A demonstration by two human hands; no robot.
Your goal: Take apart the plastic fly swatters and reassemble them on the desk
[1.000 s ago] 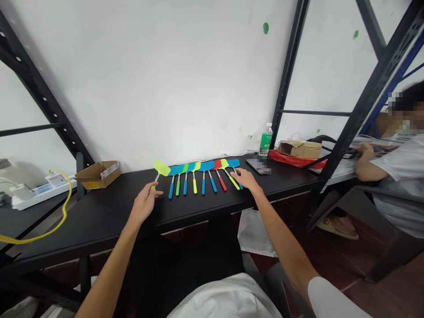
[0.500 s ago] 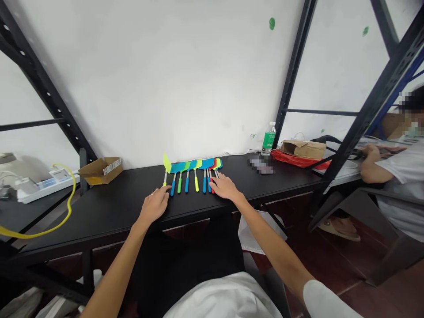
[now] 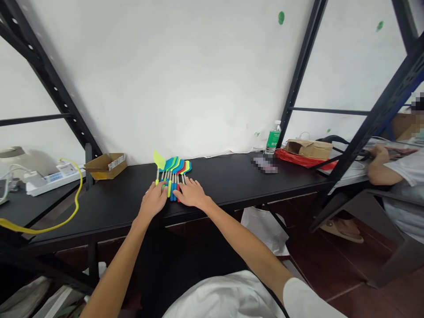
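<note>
several bright spatula-like tools lie bunched on the black table between the left hand and the right hand; both touch the handles and partly hide them, so i cannot tell whether either grips; leftward sits an open cardboard box; well apart rightward, a bottle and a brown carton on red plastic; a white wall stands behind

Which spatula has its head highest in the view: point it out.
The yellow-green spatula at the far left, with the left hand at its handle; its head shows higher than those of the other spatulas, bunched to its right.
</note>
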